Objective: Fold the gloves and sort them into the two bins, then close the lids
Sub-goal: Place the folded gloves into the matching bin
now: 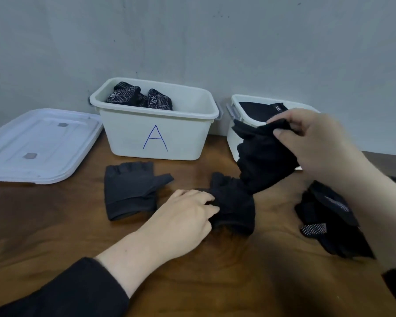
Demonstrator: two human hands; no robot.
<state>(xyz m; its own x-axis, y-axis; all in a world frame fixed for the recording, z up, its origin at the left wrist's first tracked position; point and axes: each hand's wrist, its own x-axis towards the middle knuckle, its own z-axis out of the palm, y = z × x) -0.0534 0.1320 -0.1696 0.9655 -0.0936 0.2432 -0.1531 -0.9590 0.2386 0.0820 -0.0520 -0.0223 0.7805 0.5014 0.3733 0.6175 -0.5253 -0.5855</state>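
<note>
My right hand [318,143] pinches the top edge of a plain black glove [264,161] and holds it lifted in front of the right bin [234,106]. My left hand [188,216] grips another black glove [234,207] lying on the table, which touches the lifted one. A dark fingerless glove [128,191] lies flat to the left. Bin A [157,131], marked with a blue letter, holds two folded dotted gloves [138,98]. The right bin holds a folded black glove [261,109].
A white lid [39,145] lies flat on the wooden table at the left, beside bin A. A heap of black gloves with dotted patches [327,218] sits at the right under my right forearm. A grey wall stands close behind both bins.
</note>
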